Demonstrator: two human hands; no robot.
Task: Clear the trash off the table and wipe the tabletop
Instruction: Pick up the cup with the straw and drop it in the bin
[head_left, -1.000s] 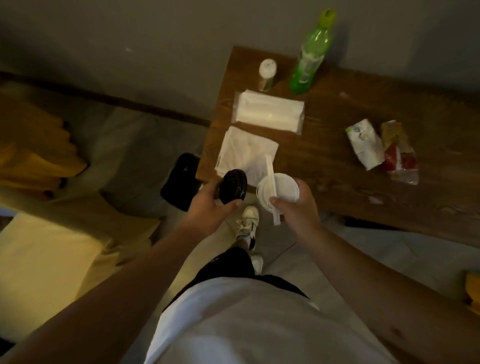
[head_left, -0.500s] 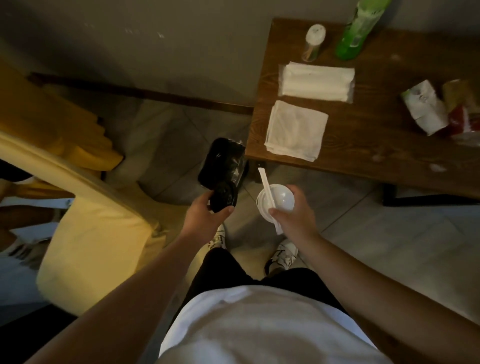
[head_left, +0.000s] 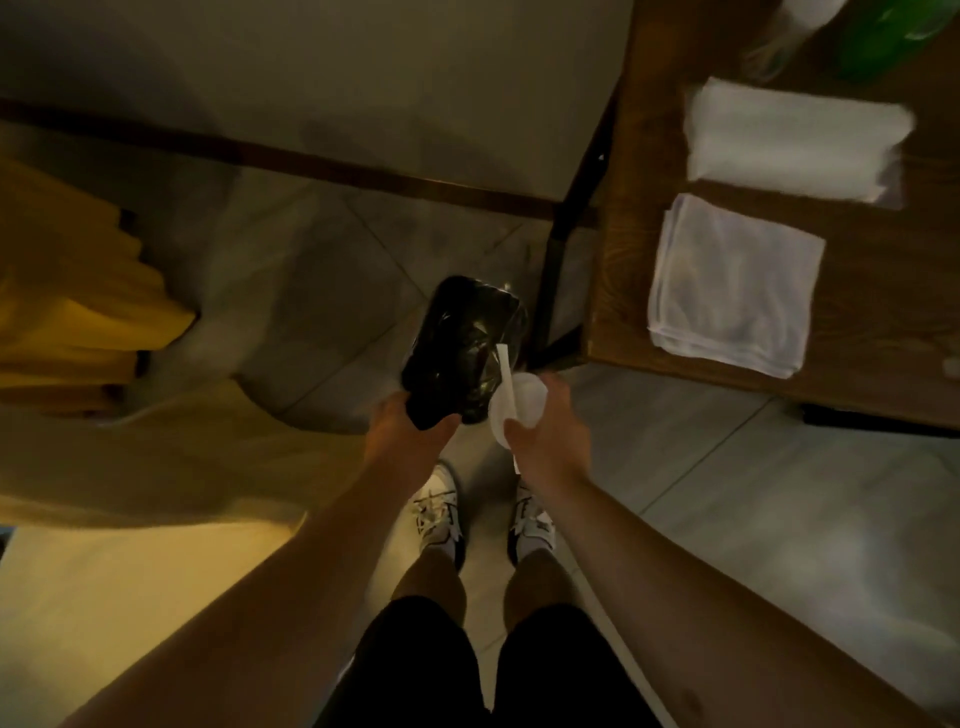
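My left hand (head_left: 402, 441) grips a small dark round object (head_left: 430, 413) at the near edge of a bin lined with a black bag (head_left: 467, 332) on the floor. My right hand (head_left: 550, 436) holds a white plastic cup (head_left: 519, 402) with a white stick (head_left: 506, 374) pressed against it, right beside the bin's near right rim. On the wooden table (head_left: 872, 332) at the right lie a folded white cloth (head_left: 732, 283) and a pack of tissues (head_left: 789, 140).
A green bottle (head_left: 883, 41) and a small white-capped bottle (head_left: 795, 21) stand at the table's far edge. The black table leg (head_left: 558, 260) is just right of the bin. Yellow cushions (head_left: 78, 312) and a pale seat (head_left: 130, 597) fill the left. My feet stand below the hands.
Both hands have carried their objects away from the table edge, down and left to the black-lined bin. The view has tilted down toward the floor, and the wrappers on the table have left the frame.
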